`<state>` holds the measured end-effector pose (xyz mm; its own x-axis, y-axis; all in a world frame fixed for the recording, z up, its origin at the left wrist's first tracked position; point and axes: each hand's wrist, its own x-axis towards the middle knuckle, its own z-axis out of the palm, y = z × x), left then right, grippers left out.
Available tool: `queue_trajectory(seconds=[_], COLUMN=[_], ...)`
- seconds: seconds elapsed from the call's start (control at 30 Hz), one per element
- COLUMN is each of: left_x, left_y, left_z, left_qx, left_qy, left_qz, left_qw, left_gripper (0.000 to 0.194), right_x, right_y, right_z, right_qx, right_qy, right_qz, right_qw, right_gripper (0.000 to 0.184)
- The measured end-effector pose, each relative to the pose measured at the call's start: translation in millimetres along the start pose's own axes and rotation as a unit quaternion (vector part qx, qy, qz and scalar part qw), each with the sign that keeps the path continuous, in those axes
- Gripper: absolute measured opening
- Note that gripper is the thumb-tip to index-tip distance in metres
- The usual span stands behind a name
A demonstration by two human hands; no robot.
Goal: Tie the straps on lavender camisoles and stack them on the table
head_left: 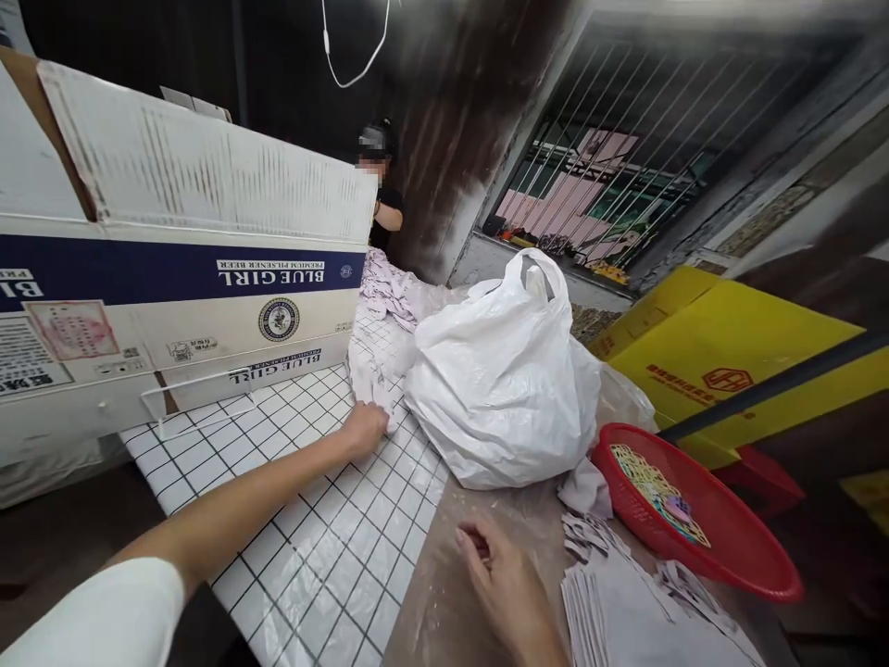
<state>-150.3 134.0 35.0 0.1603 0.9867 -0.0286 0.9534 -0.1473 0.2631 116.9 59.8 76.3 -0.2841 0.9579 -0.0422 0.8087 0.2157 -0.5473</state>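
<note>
My left hand [365, 429] reaches out over the checked tabletop. Its fingers are closed on the near end of a pale pinkish-grey cloth piece [371, 375], which lies stretched away toward a heap of similar cloth [381, 287]. My right hand [496, 570] hovers low over the plastic-covered near side of the table, loosely curled, a gap between thumb and fingers and nothing visible in it. Just beyond it stands a full white plastic bag [504, 380] with its handles up. To its right, a stack of pale cloth pieces [625, 602] lies in layers.
A large beer carton [187, 324] stands along the left. At right, a red basin [743, 528] contains yellow and other coloured items, beside a yellow carton [736, 343]. Another person [389, 208] is at the table's far end. A barred window [590, 176] is behind.
</note>
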Motion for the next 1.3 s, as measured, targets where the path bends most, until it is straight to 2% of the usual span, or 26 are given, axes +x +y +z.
queue_trajectory(seconds=[0.07,0.13,0.17,0.23,0.3,0.37,0.4,0.47,0.53,0.6,0.67,0.73,0.83,0.9,0.97,1.1,1.2,1.3], left_x=[-46,-92,-110,-128,-119,-90,-74,-43,-23,-17,-27,-50,-95,-119,-133,-137,-133,-129], left_y=[28,45,47,38,17,-4,-13,-25,-30,-31,-30,-31,-35,-39,-41,-38,-29,-17], left_z=[14.6,24.7,26.6,25.2,19.8,13.8,10.9,5.3,-0.1,-5.1,-9.6,-13.6,-18.7,-21.4,-23.9,-27.6,-25.7,-17.3], left_qx=[-0.015,-0.049,-0.084,-0.138,-0.144,-0.112,-0.102,-0.09,-0.087,-0.086,-0.087,-0.095,-0.135,-0.152,-0.162,-0.265,-0.361,-0.47], left_qy=[-0.022,-0.036,-0.021,0.02,0.051,0.056,0.059,0.057,0.045,0.031,0.019,0.005,-0.056,-0.094,-0.098,-0.054,-0.007,0.056], left_qz=[0.043,0.097,0.121,0.117,0.047,-0.049,-0.072,-0.091,-0.09,-0.091,-0.096,-0.099,-0.076,-0.084,-0.115,-0.117,-0.12,-0.152], left_qw=[0.999,0.993,0.989,0.983,0.987,0.991,0.99,0.99,0.991,0.992,0.991,0.991,0.986,0.98,0.975,0.955,0.925,0.868], left_gripper=[0.013,0.012,0.013,0.017,0.02,0.023,0.027,0.036,0.032,0.019,0.011,0.011,0.023,0.029,0.032,0.037,0.042,0.048], right_x=[-8,-19,-25,-39,-50,-56,-57,-55,-50,-45,-45,-51,-68,-77,-81,-71,-51,-26], right_y=[0,-1,-2,-6,-12,-17,-19,-22,-22,-17,-6,11,38,46,40,-2,-34,-55], right_z=[-5,-6,-5,5,21,43,54,73,84,81,64,37,0,-9,-1,47,81,102], right_qx=[-0.002,-0.002,0.004,0.023,0.031,0.001,-0.028,-0.089,-0.132,-0.128,-0.085,-0.043,-0.052,-0.062,-0.044,-0.011,-0.049,-0.083], right_qy=[0.025,0.046,0.048,0.033,0.006,-0.002,0.003,0.017,0.023,0.028,0.049,0.088,0.125,0.118,0.087,0.023,0.014,0.024], right_qz=[0.008,0.009,0.004,-0.016,-0.042,-0.067,-0.077,-0.089,-0.09,-0.095,-0.104,-0.098,-0.046,-0.016,-0.016,-0.11,-0.167,-0.152], right_qw=[1.0,0.999,0.999,0.999,0.999,0.998,0.997,0.992,0.987,0.987,0.99,0.99,0.99,0.991,0.995,0.994,0.985,0.985], right_gripper=[0.035,0.033,0.032,0.029,0.024,0.017,0.018,0.029,0.021,0.011,0.018,0.02,0.02,0.02,0.019,0.003,0.019,0.034])
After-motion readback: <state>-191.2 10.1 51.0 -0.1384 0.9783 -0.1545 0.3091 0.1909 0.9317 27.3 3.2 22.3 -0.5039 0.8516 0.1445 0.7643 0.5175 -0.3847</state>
